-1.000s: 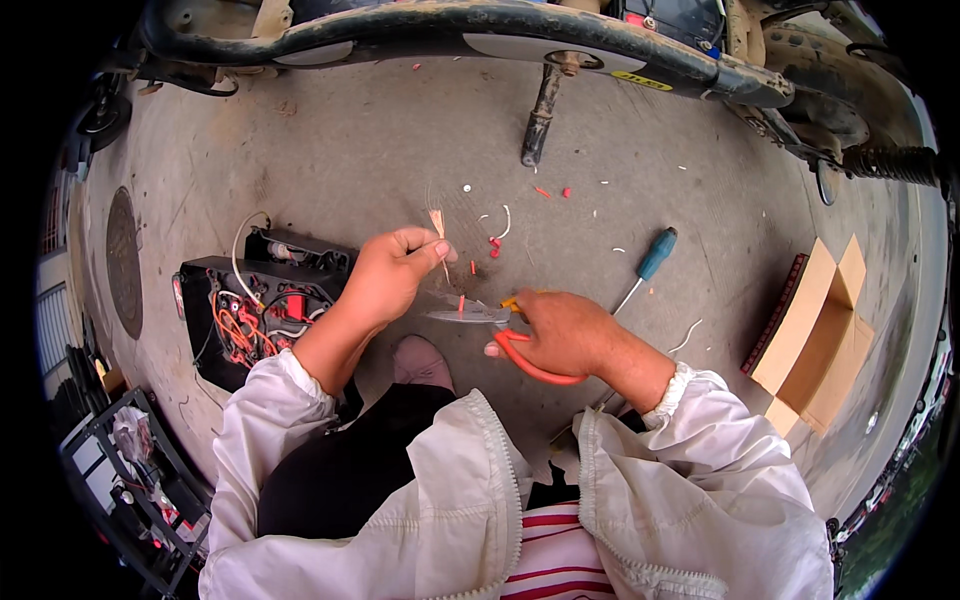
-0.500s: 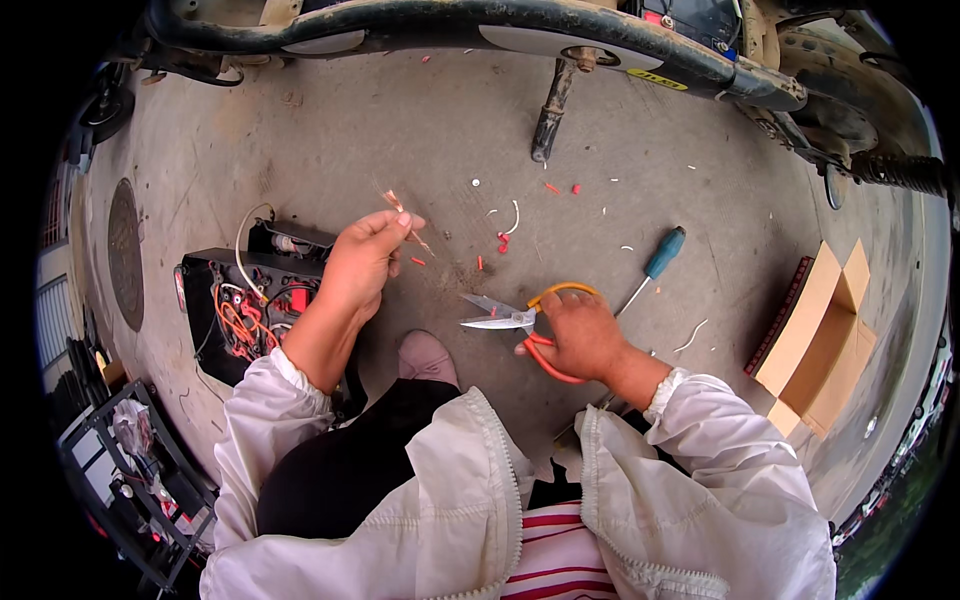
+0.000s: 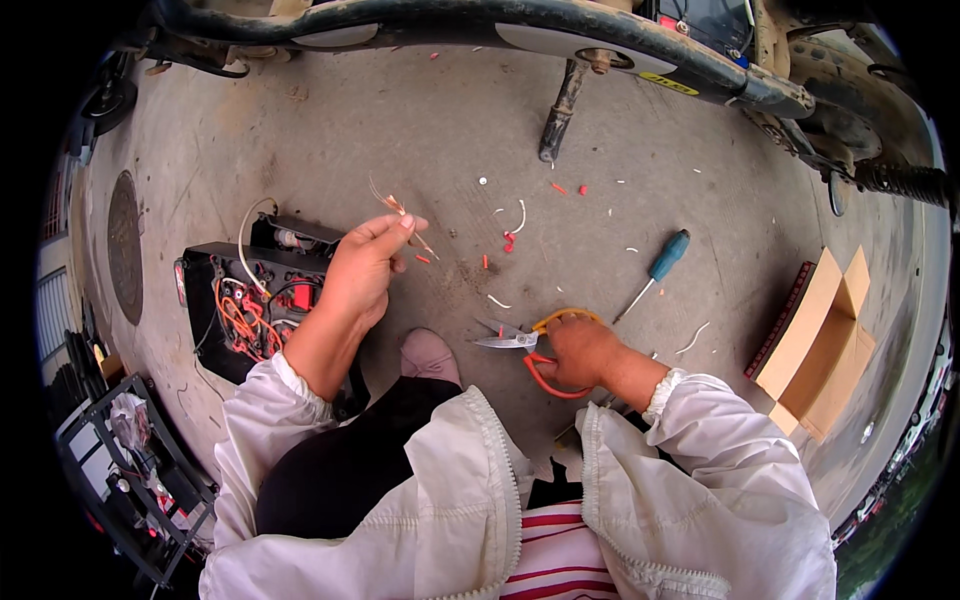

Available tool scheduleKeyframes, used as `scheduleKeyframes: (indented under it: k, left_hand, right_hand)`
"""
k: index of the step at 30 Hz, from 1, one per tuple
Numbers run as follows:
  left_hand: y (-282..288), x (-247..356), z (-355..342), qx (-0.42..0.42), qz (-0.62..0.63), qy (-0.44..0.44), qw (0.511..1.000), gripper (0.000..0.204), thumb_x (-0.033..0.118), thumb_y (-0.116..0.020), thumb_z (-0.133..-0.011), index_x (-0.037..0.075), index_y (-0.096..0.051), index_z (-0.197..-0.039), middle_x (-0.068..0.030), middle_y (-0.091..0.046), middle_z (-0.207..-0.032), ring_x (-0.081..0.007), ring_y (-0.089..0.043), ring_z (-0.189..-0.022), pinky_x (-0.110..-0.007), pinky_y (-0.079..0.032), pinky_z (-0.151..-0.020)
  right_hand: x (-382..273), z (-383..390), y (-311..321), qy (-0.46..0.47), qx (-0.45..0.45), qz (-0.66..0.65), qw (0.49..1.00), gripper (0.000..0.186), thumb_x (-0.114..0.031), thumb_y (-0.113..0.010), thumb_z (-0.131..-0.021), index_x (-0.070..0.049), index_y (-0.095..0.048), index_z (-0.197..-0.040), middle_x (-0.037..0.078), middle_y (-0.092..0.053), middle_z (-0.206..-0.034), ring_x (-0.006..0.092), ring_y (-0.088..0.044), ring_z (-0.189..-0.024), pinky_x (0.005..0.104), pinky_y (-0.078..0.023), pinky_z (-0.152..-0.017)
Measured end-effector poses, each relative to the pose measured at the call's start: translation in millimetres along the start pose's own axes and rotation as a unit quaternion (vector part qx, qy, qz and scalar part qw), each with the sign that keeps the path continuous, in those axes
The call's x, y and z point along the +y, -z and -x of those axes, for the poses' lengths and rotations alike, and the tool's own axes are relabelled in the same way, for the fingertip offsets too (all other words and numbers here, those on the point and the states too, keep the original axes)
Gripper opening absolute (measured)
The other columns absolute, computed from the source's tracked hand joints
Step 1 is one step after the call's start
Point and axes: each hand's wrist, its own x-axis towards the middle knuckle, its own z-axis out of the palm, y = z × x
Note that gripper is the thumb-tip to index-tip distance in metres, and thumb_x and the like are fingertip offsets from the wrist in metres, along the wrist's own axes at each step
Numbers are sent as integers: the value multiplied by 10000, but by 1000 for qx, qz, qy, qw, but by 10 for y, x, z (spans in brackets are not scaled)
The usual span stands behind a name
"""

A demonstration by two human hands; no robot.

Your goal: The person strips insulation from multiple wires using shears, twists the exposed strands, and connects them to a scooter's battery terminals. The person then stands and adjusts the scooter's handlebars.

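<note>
From where I stand, the left hand (image 3: 368, 258), toward ten o'clock, pinches a bunch of bare copper strands (image 3: 394, 204) between thumb and fingers. The right hand (image 3: 583, 350), toward four, grips scissors (image 3: 515, 341) by their handle loops, blades parted and pointing to nine. A second ago those blades sat just below the copper; now the hands have drawn apart, so I'd judge the strands are out of cutting reach. The black wiring housing (image 3: 228, 362) lies open at nine, beside the left forearm.
</note>
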Motion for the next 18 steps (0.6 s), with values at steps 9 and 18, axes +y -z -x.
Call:
scheduleKeyframes:
  k: [9, 18]
  left_hand:
    - [-209, 19, 215, -105, 112, 73, 985, 244, 206, -590, -963, -18, -658, -1028, 19, -563, -783, -78, -504, -717, -230, -432, -649]
    - [-285, 11, 259, -148, 62, -10, 987, 214, 186, -591, -967, -2, -683, -1009, -10, -611, -854, -86, -516, -761, -239, -432, -702]
  right_hand:
    - [-687, -172, 660, 142, 415, -342, 831, 403, -250, -740, -820, 39, -560, -1036, 211, -623, -1027, 331, -616, -994, 422, -484, -850]
    - [-750, -289, 725, 96, 122, -711, 686, 220, -246, -607, -959, -31, -567, -953, 44, -611, -790, 135, -566, -734, 268, -457, -658]
